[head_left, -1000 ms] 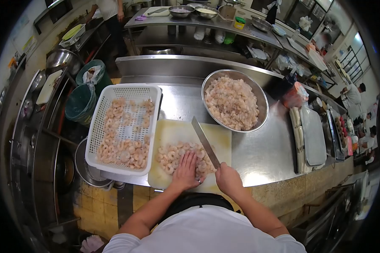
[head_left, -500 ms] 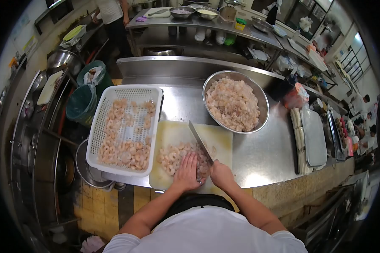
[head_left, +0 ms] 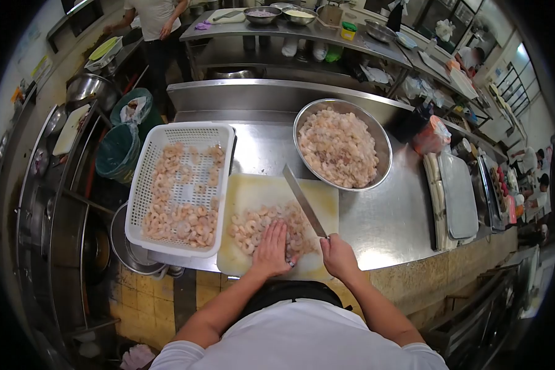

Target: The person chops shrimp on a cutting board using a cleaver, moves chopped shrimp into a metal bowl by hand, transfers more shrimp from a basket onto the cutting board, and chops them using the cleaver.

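A stainless-steel worktable (head_left: 376,228) stretches across the space in front of the person, its raised back edge running along the far side. On its left sits a white perforated basket (head_left: 172,246), its long sides running roughly away from the person, with shrimp gathered mostly along its left side and near end. Just beside it, directly in front of the person, lies a pale cutting board (head_left: 253,188). Beyond the board, to the right, a round steel bowl (head_left: 384,148) is heaped with shrimp meat. The knife (head_left: 304,198) is over the right part of the board, its long axis slanting: the handle is near the person, and the tip points away and to the left, past the board's far edge in this view. The right hand (head_left: 340,256) is closed around the handle. The left hand (head_left: 270,250) lies flat, fingers together and pointing away, on the peeled shrimp (head_left: 250,228) spread over the board. Whether the blade touches any shrimp cannot be told.
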`<state>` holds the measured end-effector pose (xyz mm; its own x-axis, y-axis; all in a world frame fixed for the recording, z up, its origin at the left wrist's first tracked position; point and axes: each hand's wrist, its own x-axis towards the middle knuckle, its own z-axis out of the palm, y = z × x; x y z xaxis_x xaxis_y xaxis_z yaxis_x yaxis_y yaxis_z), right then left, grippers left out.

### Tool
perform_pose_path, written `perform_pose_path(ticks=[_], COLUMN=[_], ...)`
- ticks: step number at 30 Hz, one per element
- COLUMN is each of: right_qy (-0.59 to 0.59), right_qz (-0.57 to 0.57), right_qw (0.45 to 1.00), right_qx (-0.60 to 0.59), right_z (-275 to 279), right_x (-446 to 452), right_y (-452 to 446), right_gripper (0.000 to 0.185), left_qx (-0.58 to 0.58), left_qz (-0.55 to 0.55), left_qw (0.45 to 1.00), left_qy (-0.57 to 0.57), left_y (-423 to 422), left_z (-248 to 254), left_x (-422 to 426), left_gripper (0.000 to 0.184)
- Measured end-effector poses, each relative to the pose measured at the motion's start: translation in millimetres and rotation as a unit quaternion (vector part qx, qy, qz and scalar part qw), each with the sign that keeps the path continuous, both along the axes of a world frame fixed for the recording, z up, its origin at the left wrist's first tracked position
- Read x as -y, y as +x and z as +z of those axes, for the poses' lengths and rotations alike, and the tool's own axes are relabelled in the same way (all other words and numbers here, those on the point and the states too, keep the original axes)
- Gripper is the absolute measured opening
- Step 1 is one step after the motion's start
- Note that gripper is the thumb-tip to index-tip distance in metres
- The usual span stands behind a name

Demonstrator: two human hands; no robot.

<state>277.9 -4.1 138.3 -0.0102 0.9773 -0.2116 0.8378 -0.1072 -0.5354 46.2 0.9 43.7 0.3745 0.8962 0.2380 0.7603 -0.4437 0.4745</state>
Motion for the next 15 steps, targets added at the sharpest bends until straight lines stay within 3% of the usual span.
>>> perform_pose_path(ticks=[2, 7, 13, 15], right_qy=[0.004, 0.017, 0.019, 0.008], right_qz=[0.012, 0.016, 0.018, 0.008], right_qw=[1.000, 1.000, 0.999, 1.000], right_qx=[0.019, -0.016, 0.032, 0.014], right_z=[-12, 27, -4, 14], right_x=[-2, -12, -9, -3], right_y=[4, 2, 11, 12], right_gripper=[0.039, 0.039, 0.039, 0.039], left_qx=[-0.004, -0.002, -0.007, -0.006], left_qz=[-0.002, 0.002, 0.002, 0.004], left_qw=[1.000, 1.000, 1.000, 1.000], left_qy=[0.002, 0.009, 0.013, 0.007], left_y=[0, 0, 2, -1], left_z=[2, 0, 1, -1], left_x=[-1, -1, -2, 4], left_gripper=[0.107, 0.107, 0.107, 0.106])
